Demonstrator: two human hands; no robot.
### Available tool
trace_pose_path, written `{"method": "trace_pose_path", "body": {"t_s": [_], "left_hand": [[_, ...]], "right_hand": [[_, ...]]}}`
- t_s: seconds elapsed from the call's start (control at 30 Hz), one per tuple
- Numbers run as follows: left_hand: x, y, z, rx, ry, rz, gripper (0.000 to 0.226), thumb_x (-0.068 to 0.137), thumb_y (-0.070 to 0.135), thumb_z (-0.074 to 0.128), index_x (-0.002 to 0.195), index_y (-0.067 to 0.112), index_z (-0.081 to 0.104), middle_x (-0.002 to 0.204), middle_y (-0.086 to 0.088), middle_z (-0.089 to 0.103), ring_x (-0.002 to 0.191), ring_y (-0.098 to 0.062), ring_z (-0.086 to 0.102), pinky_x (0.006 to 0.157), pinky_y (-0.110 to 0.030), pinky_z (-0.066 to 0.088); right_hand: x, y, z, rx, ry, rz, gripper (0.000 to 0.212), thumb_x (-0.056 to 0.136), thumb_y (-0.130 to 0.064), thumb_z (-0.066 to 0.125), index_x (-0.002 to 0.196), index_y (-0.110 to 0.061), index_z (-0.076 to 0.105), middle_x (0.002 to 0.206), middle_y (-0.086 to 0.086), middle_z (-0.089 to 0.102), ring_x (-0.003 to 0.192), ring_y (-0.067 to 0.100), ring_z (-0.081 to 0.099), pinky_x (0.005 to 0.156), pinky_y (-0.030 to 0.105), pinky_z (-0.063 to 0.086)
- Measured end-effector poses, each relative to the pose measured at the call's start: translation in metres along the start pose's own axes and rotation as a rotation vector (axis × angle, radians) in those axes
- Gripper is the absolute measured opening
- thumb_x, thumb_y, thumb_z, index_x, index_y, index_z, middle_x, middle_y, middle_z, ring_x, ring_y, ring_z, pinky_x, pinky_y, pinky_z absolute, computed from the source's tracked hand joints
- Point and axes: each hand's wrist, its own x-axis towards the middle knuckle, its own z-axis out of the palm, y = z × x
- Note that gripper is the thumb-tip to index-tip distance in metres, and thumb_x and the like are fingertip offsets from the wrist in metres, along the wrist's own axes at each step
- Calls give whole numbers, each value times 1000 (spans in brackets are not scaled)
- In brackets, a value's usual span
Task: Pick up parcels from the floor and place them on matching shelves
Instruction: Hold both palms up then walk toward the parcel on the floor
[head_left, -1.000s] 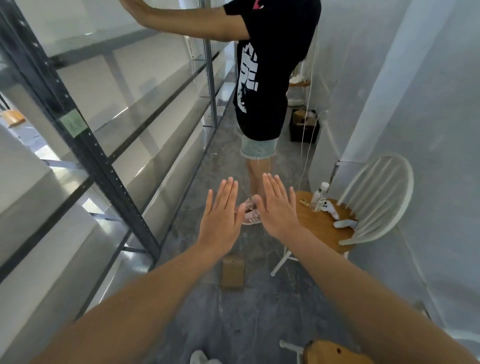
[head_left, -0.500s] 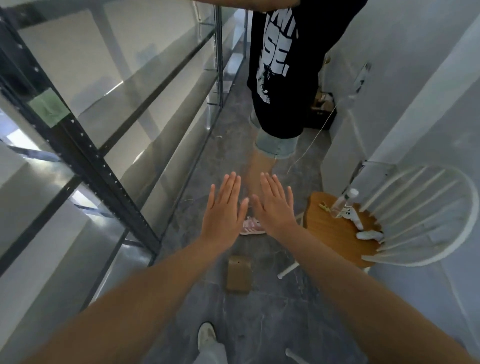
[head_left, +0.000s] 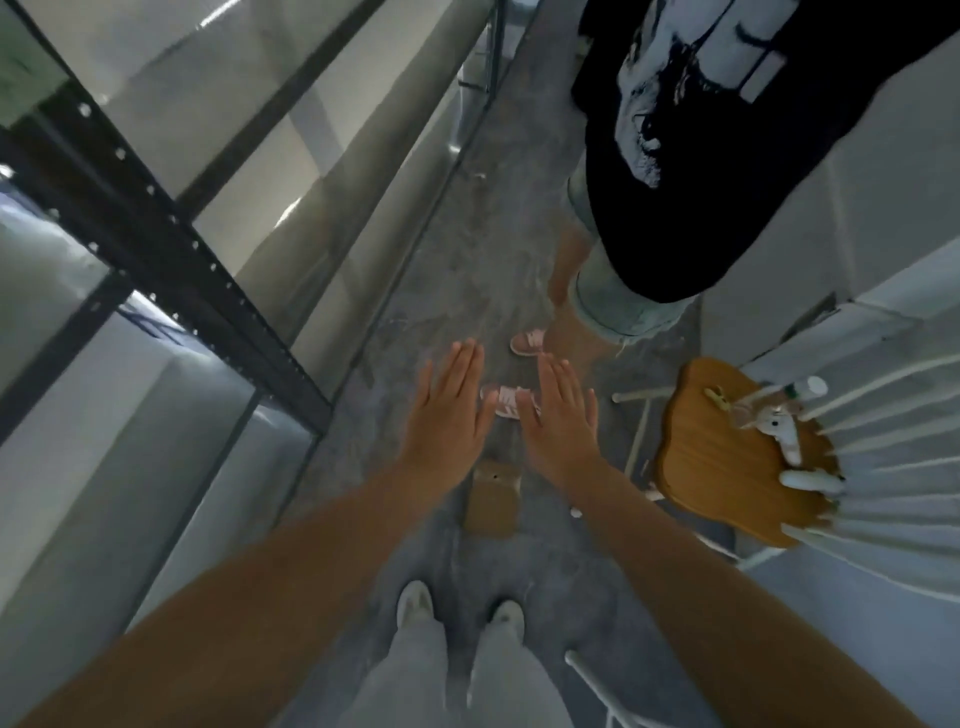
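Note:
A small brown cardboard parcel (head_left: 492, 500) lies flat on the grey floor (head_left: 467, 270), just ahead of my feet. My left hand (head_left: 448, 415) and my right hand (head_left: 560, 418) are stretched out side by side above it, palms down, fingers straight and together, holding nothing. The parcel shows between my two wrists; neither hand touches it. A metal shelving rack (head_left: 171, 244) with pale shelves and a dark perforated upright runs along the left.
Another person in a black printed shirt (head_left: 717, 130), denim shorts and pink shoes stands close ahead. To the right stands a white spindle-back chair with a wooden seat (head_left: 727, 467) holding small white items. The aisle is narrow. My grey trousers and white shoes (head_left: 415, 603) are below.
The view has tilted down, so my own legs and shoes now show. My hands have drifted slightly apart and lie lower over the parcel.

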Motion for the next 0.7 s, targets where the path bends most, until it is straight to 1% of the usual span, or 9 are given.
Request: {"method": "trace_pose_path", "body": {"t_s": [0.1, 0.17, 0.23, 0.3, 0.37, 0.47, 0.53, 0.63, 0.7], "left_hand": [[-9, -6, 29, -28, -8, -55, 65, 102, 41, 18, 154, 4, 30, 163, -11, 31, 153, -23, 21, 123, -38, -1], [-14, -11, 48, -48, -30, -97, 68, 101, 43, 13, 155, 5, 27, 164, -9, 28, 154, -21, 17, 123, -36, -6], [-20, -18, 72, -50, -48, -141, 71, 100, 45, 8, 157, 6, 23, 166, -7, 23, 155, -18, 11, 125, -39, -4], [-27, -27, 101, -53, -79, -159, 71, 100, 45, 7, 158, 7, 22, 166, -6, 22, 155, -17, 10, 126, -39, -2], [-36, -41, 135, -42, -116, -157, 70, 100, 45, 10, 157, 7, 25, 166, -7, 24, 155, -17, 13, 126, -40, 2], [-46, -69, 190, -18, -151, -188, 69, 101, 45, 12, 156, 7, 29, 164, -8, 29, 153, -20, 20, 125, -41, 7], [-49, -85, 226, -34, -164, -260, 66, 102, 43, 15, 156, 7, 28, 164, -8, 29, 154, -21, 19, 125, -41, 6], [-51, -104, 286, -135, -192, -423, 57, 108, 35, 27, 158, 8, 23, 166, -8, 22, 155, -19, 12, 125, -38, 1], [-52, -116, 326, -196, -207, -510, 57, 108, 34, 27, 159, 10, 19, 167, -6, 17, 155, -17, 7, 125, -38, 1]], "right_hand": [[13, 14, 24, -29, -59, -17, 60, 104, -42, 24, 157, -17, 11, 165, -4, 11, 151, 10, 2, 122, 45, 1], [23, 25, 43, -24, -90, -43, 59, 104, -39, 28, 157, -17, 13, 164, -3, 13, 151, 12, 4, 122, 46, 3], [34, 39, 69, 29, -71, -24, 58, 104, -37, 32, 156, -17, 18, 164, 0, 17, 151, 16, 11, 121, 47, 8], [43, 56, 98, 98, -41, 36, 57, 103, -36, 37, 155, -14, 24, 162, 4, 23, 150, 21, 18, 120, 50, 14], [49, 80, 132, 124, -74, 96, 57, 103, -33, 39, 154, -13, 25, 162, 6, 23, 150, 22, 17, 119, 49, 14], [57, 125, 182, 116, -146, 175, 58, 104, -32, 37, 156, -13, 20, 163, 6, 19, 151, 20, 12, 120, 46, 11], [61, 156, 216, 101, -170, 211, 57, 104, -31, 37, 155, -13, 21, 163, 6, 20, 151, 20, 13, 120, 45, 11], [68, 198, 265, 69, -217, 270, 56, 104, -31, 37, 155, -14, 22, 163, 6, 21, 150, 21, 15, 119, 44, 12], [75, 223, 296, 66, -231, 293, 56, 104, -30, 38, 155, -13, 23, 163, 8, 21, 150, 22, 15, 120, 44, 13]]}}
